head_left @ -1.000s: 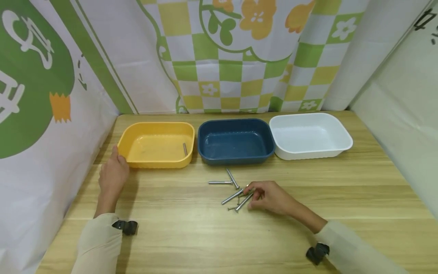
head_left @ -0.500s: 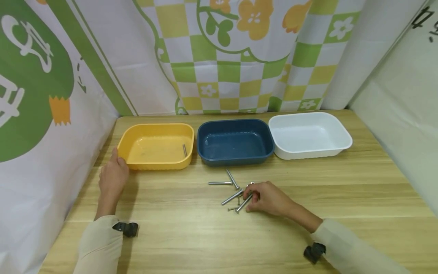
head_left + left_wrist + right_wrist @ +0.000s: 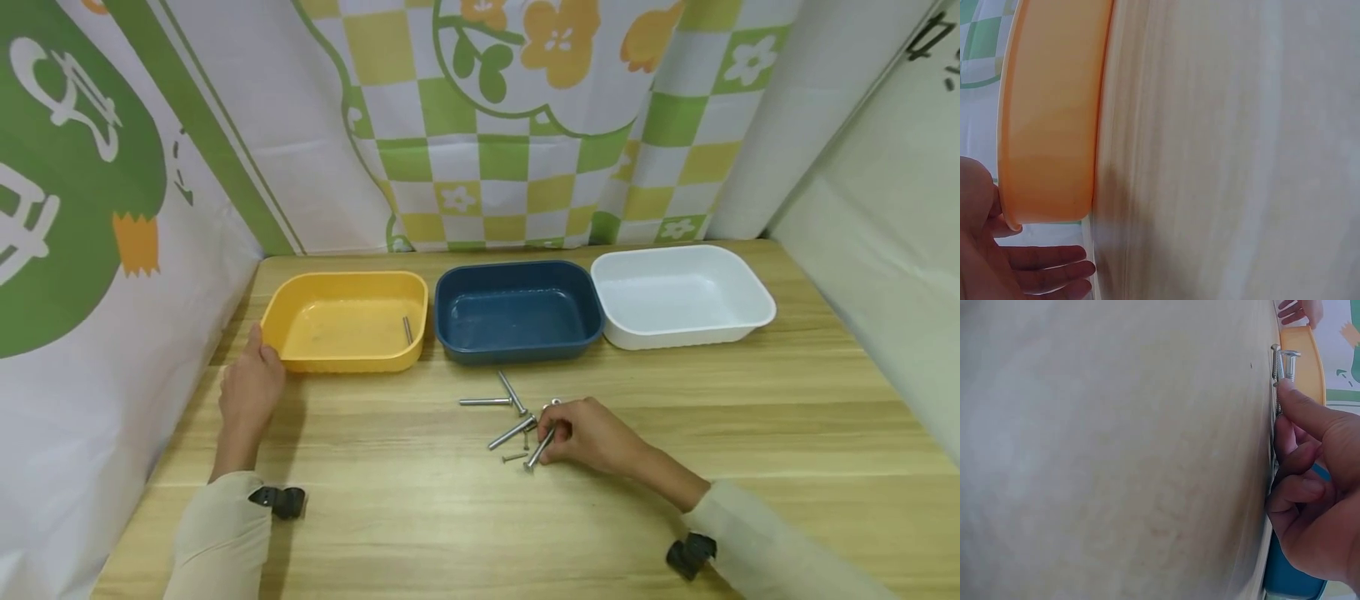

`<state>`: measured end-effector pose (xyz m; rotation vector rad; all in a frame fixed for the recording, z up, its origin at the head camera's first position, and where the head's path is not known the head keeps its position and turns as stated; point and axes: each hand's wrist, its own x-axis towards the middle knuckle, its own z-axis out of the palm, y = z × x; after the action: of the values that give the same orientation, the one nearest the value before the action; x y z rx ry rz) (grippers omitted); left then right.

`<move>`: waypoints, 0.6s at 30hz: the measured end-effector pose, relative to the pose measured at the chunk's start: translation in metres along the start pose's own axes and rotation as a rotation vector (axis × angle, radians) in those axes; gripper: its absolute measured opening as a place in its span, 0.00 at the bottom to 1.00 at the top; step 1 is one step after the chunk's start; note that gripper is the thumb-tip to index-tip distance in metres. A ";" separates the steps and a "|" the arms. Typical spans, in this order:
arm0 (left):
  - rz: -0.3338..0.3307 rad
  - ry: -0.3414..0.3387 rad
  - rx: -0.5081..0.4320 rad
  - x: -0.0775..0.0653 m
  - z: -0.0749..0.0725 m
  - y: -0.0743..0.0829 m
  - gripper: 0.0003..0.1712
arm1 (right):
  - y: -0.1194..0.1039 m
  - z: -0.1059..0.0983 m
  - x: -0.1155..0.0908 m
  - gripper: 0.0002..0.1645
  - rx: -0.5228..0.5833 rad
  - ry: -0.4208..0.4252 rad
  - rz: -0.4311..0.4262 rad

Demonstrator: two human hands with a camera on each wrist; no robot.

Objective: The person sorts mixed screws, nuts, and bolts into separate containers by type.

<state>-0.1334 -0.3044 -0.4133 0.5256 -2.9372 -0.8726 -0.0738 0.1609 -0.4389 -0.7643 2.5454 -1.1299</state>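
My right hand (image 3: 592,437) pinches a silver bolt (image 3: 535,456) between thumb and fingers, its head end pointing down and toward me. The fingers hide its upper end. In the right wrist view the bolt's flat head (image 3: 1291,354) shows past the thumb tip. Beside the hand lie several more long bolts (image 3: 485,402) and some small screws (image 3: 514,457), partly hidden by the fingers. My left hand (image 3: 251,387) grips the rim at the near left corner of the yellow tray (image 3: 345,364). In the left wrist view its other fingers (image 3: 1054,275) extend below the tray corner.
One bolt (image 3: 407,330) lies inside the yellow tray at its right. A dark blue tray (image 3: 517,353) stands in the middle, touching or close to a white tray (image 3: 690,337) on the right. The wooden table (image 3: 420,525) meets patterned cloth behind the trays.
The right fingers have closed on the bolt and drawn it slightly to the right, its head apart from the small screw it overlapped. The left hand stays at the yellow tray.
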 end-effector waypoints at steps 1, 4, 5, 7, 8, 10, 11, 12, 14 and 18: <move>0.001 -0.001 -0.001 0.000 0.000 0.000 0.34 | 0.000 0.000 0.000 0.12 0.001 0.001 0.001; 0.001 0.005 -0.003 0.000 0.000 0.001 0.34 | 0.001 -0.001 0.001 0.12 0.001 0.003 -0.002; 0.000 0.007 -0.004 0.000 0.000 0.001 0.34 | 0.000 -0.001 0.002 0.12 0.001 0.002 -0.005; 0.004 0.011 -0.003 0.000 0.000 0.001 0.34 | 0.000 -0.001 0.003 0.12 0.004 -0.001 -0.013; 0.006 0.011 -0.004 0.000 0.000 0.001 0.34 | -0.001 -0.001 0.004 0.12 0.007 -0.004 -0.019; 0.012 0.012 -0.005 0.000 0.000 0.000 0.35 | -0.002 -0.001 0.005 0.12 0.006 -0.005 -0.030; 0.015 0.013 -0.006 0.000 0.001 0.000 0.35 | -0.003 -0.002 0.005 0.12 0.007 -0.005 -0.033; 0.018 0.013 -0.006 -0.001 0.001 0.000 0.35 | -0.005 -0.002 0.006 0.12 0.008 -0.003 -0.035; 0.020 0.015 -0.009 -0.001 0.001 0.000 0.35 | -0.007 -0.002 0.008 0.12 0.012 0.006 -0.037; 0.018 0.024 -0.012 -0.001 0.001 0.001 0.34 | -0.013 -0.004 0.012 0.12 0.033 0.027 -0.046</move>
<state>-0.1322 -0.3032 -0.4134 0.5051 -2.9089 -0.8751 -0.0807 0.1492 -0.4268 -0.8084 2.5368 -1.2009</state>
